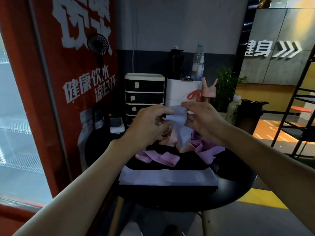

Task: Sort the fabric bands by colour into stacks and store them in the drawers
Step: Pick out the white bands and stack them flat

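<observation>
Both hands raised over round black table [230,193], w/ a pale lavender band [179,123] stretched between them. Left hand [150,123] pinches its left end, fingers curled; right hand [202,120] grips the right end, fingers closed on it. Band's loose part hangs down toward the pile. On the table below: purple bands [163,157] tangled w/ pink bands [170,140], unsorted. Nearer the person, a flat stack of lavender bands [167,177] lies at the table's front. Black & white drawer unit [144,92] stands at the back, drawers shut. Bottles [198,62] behind on a white box
</observation>
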`<state>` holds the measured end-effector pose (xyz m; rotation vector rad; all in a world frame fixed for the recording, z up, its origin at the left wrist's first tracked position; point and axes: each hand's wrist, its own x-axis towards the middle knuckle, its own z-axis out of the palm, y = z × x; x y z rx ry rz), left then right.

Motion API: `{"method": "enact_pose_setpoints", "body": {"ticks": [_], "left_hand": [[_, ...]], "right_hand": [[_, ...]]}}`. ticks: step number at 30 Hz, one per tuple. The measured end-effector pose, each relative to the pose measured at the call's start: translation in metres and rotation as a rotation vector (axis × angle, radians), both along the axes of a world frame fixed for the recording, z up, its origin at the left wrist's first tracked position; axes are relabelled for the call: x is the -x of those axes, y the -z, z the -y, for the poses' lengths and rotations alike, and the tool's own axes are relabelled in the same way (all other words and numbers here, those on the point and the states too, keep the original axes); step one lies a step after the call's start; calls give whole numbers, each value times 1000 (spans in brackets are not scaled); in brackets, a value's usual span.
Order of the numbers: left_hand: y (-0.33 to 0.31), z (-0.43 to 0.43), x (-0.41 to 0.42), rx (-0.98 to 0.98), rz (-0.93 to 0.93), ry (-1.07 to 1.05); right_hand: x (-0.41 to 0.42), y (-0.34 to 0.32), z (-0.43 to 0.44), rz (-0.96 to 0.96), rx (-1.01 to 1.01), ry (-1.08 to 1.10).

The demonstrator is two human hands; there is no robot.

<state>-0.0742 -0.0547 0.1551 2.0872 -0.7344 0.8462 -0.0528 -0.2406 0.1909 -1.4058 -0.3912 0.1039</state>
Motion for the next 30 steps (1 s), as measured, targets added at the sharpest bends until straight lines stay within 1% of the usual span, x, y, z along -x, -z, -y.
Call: {"method": "enact_pose_setpoints", "body": {"ticks": [2,4,7,9,11,14,17,19,23,27,30], "left_hand": [[-3,3,0,79,-23,-17],[-7,5,-1,196,-52,-24],[-17,7,-2,360,-107,-14],[-22,8,-2,410,-158,17],[-26,9,-3,432,-202,42],[-31,10,-2,439,-239,60],[-37,12,3,406,-270,78],[-40,13,6,408,-275,98],[-43,9,10,373,-212,84],[-47,8,12,324,-142,122],[-51,7,11,276,-65,65]], "right_hand": [[0,0,1,-13,-10,-7],[1,1,3,32,61,-5],[2,1,7,130,201,65],[3,2,8,230,276,86],[2,3,6,343,367,165],[1,-1,0,445,380,258],[-3,-6,-5,480,334,322],[-3,-9,-8,499,301,318],[-1,-13,-12,527,263,301],[1,-14,-13,458,241,265],[2,-13,-13,443,259,242]]}}
